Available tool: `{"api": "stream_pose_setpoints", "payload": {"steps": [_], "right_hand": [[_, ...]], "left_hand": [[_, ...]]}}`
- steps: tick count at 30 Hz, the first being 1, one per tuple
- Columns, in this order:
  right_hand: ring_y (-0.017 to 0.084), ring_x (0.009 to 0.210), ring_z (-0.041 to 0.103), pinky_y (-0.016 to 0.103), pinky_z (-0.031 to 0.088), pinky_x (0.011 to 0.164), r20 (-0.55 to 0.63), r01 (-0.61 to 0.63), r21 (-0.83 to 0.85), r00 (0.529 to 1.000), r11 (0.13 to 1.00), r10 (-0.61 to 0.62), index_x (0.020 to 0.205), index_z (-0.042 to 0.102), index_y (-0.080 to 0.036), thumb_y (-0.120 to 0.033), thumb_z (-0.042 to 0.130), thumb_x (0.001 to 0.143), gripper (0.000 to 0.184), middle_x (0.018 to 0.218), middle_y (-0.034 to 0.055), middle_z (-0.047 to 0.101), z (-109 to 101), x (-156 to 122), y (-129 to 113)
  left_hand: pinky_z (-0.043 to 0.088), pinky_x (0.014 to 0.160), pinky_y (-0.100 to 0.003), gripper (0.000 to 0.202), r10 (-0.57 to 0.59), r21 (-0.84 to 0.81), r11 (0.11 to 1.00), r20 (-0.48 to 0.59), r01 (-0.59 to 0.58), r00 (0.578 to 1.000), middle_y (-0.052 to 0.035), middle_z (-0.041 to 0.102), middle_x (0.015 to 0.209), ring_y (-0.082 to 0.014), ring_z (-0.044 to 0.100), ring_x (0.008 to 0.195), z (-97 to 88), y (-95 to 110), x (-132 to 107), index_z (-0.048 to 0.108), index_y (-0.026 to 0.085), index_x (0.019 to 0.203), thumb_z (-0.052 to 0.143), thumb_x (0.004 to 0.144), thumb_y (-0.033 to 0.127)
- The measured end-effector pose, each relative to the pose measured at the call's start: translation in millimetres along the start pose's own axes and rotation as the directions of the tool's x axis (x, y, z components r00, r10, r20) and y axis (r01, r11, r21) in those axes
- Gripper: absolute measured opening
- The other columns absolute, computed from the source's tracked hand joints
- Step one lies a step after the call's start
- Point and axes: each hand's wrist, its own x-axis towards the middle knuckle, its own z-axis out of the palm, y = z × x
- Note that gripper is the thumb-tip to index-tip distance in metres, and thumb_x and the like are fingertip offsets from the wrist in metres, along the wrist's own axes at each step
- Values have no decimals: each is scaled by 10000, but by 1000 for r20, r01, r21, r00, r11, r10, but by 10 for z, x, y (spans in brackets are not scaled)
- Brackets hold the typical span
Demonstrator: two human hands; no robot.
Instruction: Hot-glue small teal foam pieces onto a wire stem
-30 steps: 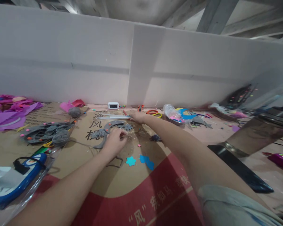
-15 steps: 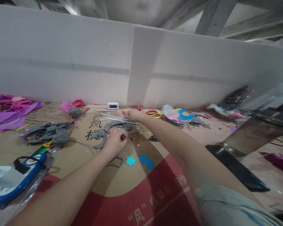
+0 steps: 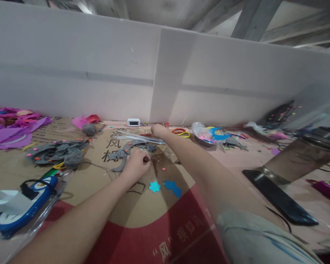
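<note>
My left hand (image 3: 139,163) has its fingers curled together over the near end of a grey felt crescent (image 3: 131,145). What they pinch, if anything, is hidden. Fluffy grey pieces (image 3: 116,154) lie against the crescent. My right hand (image 3: 157,130) reaches to the far side of the cardboard, its fingers bent down and hidden from view. Beside it are thin clear sticks (image 3: 140,138) and a small reddish stick (image 3: 146,135). Nearer to me lie a light blue star shape (image 3: 154,186) and darker blue cut shapes (image 3: 173,188).
Orange-and-yellow-handled scissors (image 3: 181,132) and a bowl (image 3: 206,142) lie to the right. A lamp base (image 3: 280,198) stands farther right. At left are a grey decorated ring (image 3: 44,156), grey yarn (image 3: 73,160) and a blue-and-white device (image 3: 24,212). A small clock (image 3: 133,122) stands near the white wall (image 3: 99,66).
My right hand has moved slightly away and to the right; the reddish stick at its fingertips now lies apart from it. My left hand has stayed at the crescent. The view has shifted slightly.
</note>
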Motion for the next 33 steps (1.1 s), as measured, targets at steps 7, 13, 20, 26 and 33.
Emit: {"api": "stream_pose_setpoints", "payload": {"steps": [7,13,20,26,33], "right_hand": [[218,1082,610,435,509,933,-6,70,29,998,997,-70,1182,606,-161,-400,571,928,350,1223,94,615,-31,-146,128],[236,1093,635,300,470,928,-80,54,84,996,995,-47,1169,680,-146,-281,593,878,333,1184,132,691,-126,-380,184],[227,1114,603,285,436,946,-276,107,158,959,982,-60,1173,669,-167,-281,522,900,330,1236,123,654,-213,-1049,289],[197,960,617,308,459,877,-633,259,342,774,903,18,1043,673,-156,-283,520,905,241,1053,96,688,5,-1895,508],[211,835,617,310,436,727,-450,-111,442,831,890,327,926,664,-152,-358,550,884,240,955,118,696,126,-2539,937]], "left_hand": [[442,849,-394,100,20,15,1000,-21,-20,1000,-81,675,936,-261,599,974,19,-21,24,675,211,760,581,749,177],[459,860,-365,106,56,11,998,-15,-56,998,-79,678,918,-234,607,949,17,-48,45,664,199,761,562,752,173],[483,811,-346,121,66,-66,995,-54,-69,996,-75,681,893,-219,605,878,-38,-6,35,668,178,804,554,764,186],[474,857,-350,136,160,-69,983,-122,-169,979,-79,675,917,-217,604,903,-214,224,-69,669,167,861,557,817,230],[479,813,-330,156,153,-43,986,-96,-158,984,-76,679,915,-199,606,860,-243,286,-97,671,167,876,544,828,244]]}}
